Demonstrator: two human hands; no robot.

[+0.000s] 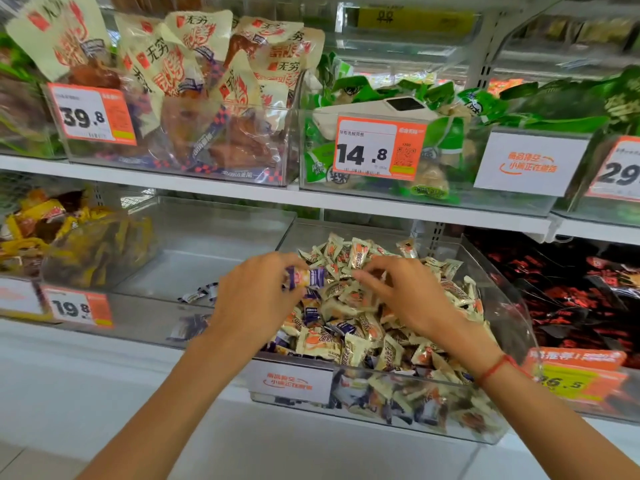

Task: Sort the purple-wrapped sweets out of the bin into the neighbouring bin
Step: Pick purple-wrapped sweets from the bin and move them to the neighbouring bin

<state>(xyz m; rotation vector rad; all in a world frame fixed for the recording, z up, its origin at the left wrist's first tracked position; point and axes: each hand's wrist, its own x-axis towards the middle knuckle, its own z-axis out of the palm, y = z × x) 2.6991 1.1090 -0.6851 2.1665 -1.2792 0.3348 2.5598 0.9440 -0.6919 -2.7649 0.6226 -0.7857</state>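
A clear plastic bin (512, 306) on the lower shelf is heaped with cream-and-orange wrapped sweets (349, 344), with a few purple-wrapped ones (311, 311) mixed in on its left side. My left hand (258, 292) is over the bin's left edge, shut on a purple-wrapped sweet (310, 277). My right hand (401, 292) lies on the pile with fingers spread, touching cream wrappers. The neighbouring clear bin (221, 237) to the left holds two purple-wrapped sweets, one near the middle (201, 294) and one by the front wall (188, 327).
A bin of yellow packets (52, 237) stands at the far left and dark red packets (571, 289) at the right. Price tags hang on the bin fronts (74, 308). The upper shelf (207, 188) carries bins of large snack bags close above my hands.
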